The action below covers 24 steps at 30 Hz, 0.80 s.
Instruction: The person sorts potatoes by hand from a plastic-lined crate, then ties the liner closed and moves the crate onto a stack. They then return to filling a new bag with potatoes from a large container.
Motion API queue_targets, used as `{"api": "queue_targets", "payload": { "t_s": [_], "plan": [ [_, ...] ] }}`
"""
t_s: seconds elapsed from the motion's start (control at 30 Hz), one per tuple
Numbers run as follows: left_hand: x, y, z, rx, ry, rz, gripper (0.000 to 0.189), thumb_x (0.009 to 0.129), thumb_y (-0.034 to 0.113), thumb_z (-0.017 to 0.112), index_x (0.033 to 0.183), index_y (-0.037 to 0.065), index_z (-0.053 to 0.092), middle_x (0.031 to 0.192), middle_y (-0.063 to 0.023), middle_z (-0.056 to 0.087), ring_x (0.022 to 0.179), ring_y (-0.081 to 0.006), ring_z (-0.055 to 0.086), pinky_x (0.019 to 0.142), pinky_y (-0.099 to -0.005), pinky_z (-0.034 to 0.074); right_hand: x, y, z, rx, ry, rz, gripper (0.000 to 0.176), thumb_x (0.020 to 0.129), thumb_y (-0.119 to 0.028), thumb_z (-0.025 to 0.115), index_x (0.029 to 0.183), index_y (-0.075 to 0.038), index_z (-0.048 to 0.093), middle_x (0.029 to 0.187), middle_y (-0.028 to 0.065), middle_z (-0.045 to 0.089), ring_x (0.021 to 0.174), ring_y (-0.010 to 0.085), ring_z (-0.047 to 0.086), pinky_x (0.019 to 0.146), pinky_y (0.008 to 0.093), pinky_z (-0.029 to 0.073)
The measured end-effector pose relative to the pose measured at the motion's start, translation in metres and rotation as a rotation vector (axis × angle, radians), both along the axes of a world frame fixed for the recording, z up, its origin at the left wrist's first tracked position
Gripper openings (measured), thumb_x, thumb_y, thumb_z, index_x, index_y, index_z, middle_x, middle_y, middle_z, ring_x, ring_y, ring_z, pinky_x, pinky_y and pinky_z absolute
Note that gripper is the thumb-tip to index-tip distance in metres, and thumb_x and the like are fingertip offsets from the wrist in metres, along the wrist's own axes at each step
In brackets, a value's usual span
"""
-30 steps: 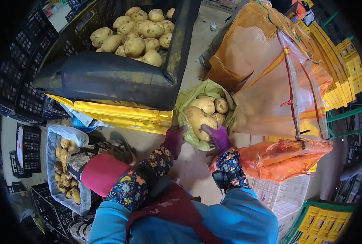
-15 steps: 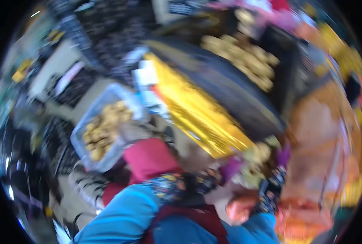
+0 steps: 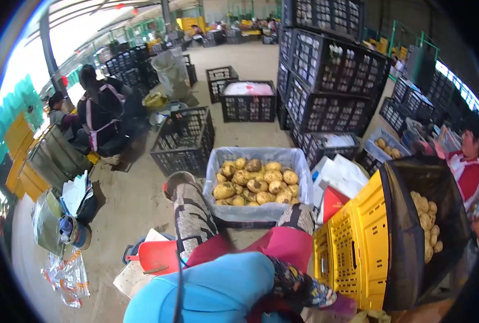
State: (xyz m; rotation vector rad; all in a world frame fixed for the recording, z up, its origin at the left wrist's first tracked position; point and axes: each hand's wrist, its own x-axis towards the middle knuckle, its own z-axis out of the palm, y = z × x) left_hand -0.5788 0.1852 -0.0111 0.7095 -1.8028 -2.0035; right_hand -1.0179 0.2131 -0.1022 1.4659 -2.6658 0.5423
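Note:
My left arm, in a blue sleeve and a patterned oversleeve, reaches to the bottom right. My left hand (image 3: 370,316), in a pale yellow-green glove with a purple cuff, is cut off by the lower edge, so its fingers are hidden. It is nearest to the yellow plastic crate (image 3: 361,245). My right hand is out of view. Before my knees stands a black crate lined with clear plastic (image 3: 211,188), with several soil-marked potatoes (image 3: 257,185) inside. More potatoes (image 3: 426,223) lie in dark netting (image 3: 406,215) at the yellow crate.
Tall stacks of black crates (image 3: 334,70) rise ahead to the right. An open black crate (image 3: 183,141) stands ahead left. A red dustpan (image 3: 158,255) lies by my left leg. One person (image 3: 102,107) sits at the left, another (image 3: 466,161) at the right edge.
The view has swung up and to the right, and is sharper. Both gloved hands were together around potatoes at lower right; now only part of the left shows at the bottom edge.

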Motion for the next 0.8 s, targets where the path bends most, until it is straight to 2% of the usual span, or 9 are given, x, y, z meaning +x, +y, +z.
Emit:
{"api": "queue_targets", "payload": {
  "t_s": [0.1, 0.17, 0.2, 0.3, 0.37, 0.43, 0.6, 0.67, 0.8],
  "plan": [
    [0.057, -0.026, 0.023, 0.016, 0.123, 0.085, 0.042, 0.09, 0.026, 0.064, 0.121, -0.001, 0.06, 0.095, -0.0076, 0.07, 0.08, -0.0167, 0.068, 0.069, -0.0289, 0.055, -0.008, 0.023, 0.061, -0.34, -0.195, 0.095, 0.031, 0.101, -0.014, 0.05, 0.123, 0.006, 0.056, 0.121, 0.0176, 0.062, 0.112, 0.0232, 0.059, 0.098, 0.0344, 0.045],
    [0.135, -0.053, 0.055, 0.062, 0.236, 0.318, 0.033, 0.088, 0.021, 0.068, 0.113, 0.0, 0.062, 0.085, -0.0058, 0.069, 0.074, -0.0136, 0.067, 0.064, -0.0286, 0.054, 0.087, 0.037, 0.16, -0.437, -0.288, 0.146, 0.034, 0.1, -0.015, 0.051, 0.126, 0.006, 0.055, 0.127, 0.0166, 0.06, 0.117, 0.0238, 0.056, 0.101, 0.035, 0.043],
    [0.176, -0.079, 0.026, -0.171, 0.363, 0.472, 0.027, 0.086, 0.014, 0.072, 0.109, 0.003, 0.062, 0.083, -0.0039, 0.068, 0.071, -0.0124, 0.066, 0.064, -0.0262, 0.053, 0.148, 0.041, 0.211, -0.467, -0.328, 0.174, 0.037, 0.1, -0.016, 0.054, 0.13, 0.006, 0.055, 0.132, 0.0156, 0.058, 0.122, 0.025, 0.054, 0.104, 0.0361, 0.04],
    [0.335, -0.076, 0.1, 0.004, 0.092, 1.014, 0.024, 0.082, 0.008, 0.072, 0.102, 0.005, 0.06, 0.083, -0.0033, 0.062, 0.077, -0.0125, 0.061, 0.067, -0.0271, 0.051, 0.267, 0.019, 0.275, -0.595, -0.347, 0.421, 0.036, 0.099, -0.01, 0.05, 0.131, 0.005, 0.054, 0.133, 0.0149, 0.057, 0.121, 0.0233, 0.054, 0.105, 0.0337, 0.039],
    [0.423, -0.081, 0.073, 0.015, -0.086, 1.292, 0.027, 0.083, 0.003, 0.065, 0.108, 0.001, 0.056, 0.081, 0.0011, 0.059, 0.072, -0.0099, 0.059, 0.068, -0.0224, 0.049, 0.36, -0.011, 0.293, -0.589, -0.382, 0.566, 0.037, 0.094, -0.003, 0.05, 0.13, 0.005, 0.054, 0.132, 0.0146, 0.057, 0.121, 0.0239, 0.055, 0.105, 0.0348, 0.04],
    [0.48, -0.076, 0.043, 0.044, 0.063, 1.372, 0.04, 0.087, 0.008, 0.062, 0.124, 0.0, 0.052, 0.102, -0.004, 0.062, 0.093, -0.0132, 0.06, 0.083, -0.0269, 0.049, 0.453, -0.055, 0.295, -0.475, -0.343, 0.802, 0.039, 0.085, 0.001, 0.059, 0.125, 0.002, 0.058, 0.127, 0.0159, 0.059, 0.117, 0.0271, 0.057, 0.103, 0.0369, 0.043],
    [0.52, -0.064, 0.035, 0.279, 0.157, 1.363, 0.053, 0.095, 0.027, 0.057, 0.14, 0.003, 0.041, 0.128, -0.0057, 0.055, 0.119, -0.016, 0.051, 0.1, -0.0338, 0.042, 0.66, -0.236, 0.181, 0.012, -0.398, 1.542, 0.041, 0.085, -0.023, 0.069, 0.121, -0.007, 0.061, 0.116, 0.0159, 0.065, 0.109, 0.0319, 0.062, 0.093, 0.0387, 0.049],
    [0.513, -0.066, 0.054, 0.283, 0.258, 1.373, 0.056, 0.095, 0.027, 0.056, 0.142, 0.001, 0.039, 0.13, -0.0094, 0.053, 0.117, -0.0167, 0.054, 0.097, -0.0307, 0.044, 0.721, -0.31, 0.107, 0.295, -0.38, 1.469, 0.044, 0.085, -0.033, 0.065, 0.123, -0.011, 0.061, 0.119, 0.0179, 0.063, 0.108, 0.0349, 0.061, 0.093, 0.0411, 0.049],
    [0.531, -0.081, 0.043, 0.307, 0.224, 1.355, 0.049, 0.096, 0.028, 0.056, 0.138, 0.002, 0.048, 0.119, -0.0071, 0.06, 0.111, -0.016, 0.057, 0.094, -0.0323, 0.046, 0.793, -0.388, -0.016, 0.447, 0.171, 1.41, 0.058, 0.079, -0.026, 0.067, 0.134, -0.02, 0.051, 0.119, 0.0174, 0.061, 0.11, 0.036, 0.061, 0.091, 0.0456, 0.05]
  ]
}}
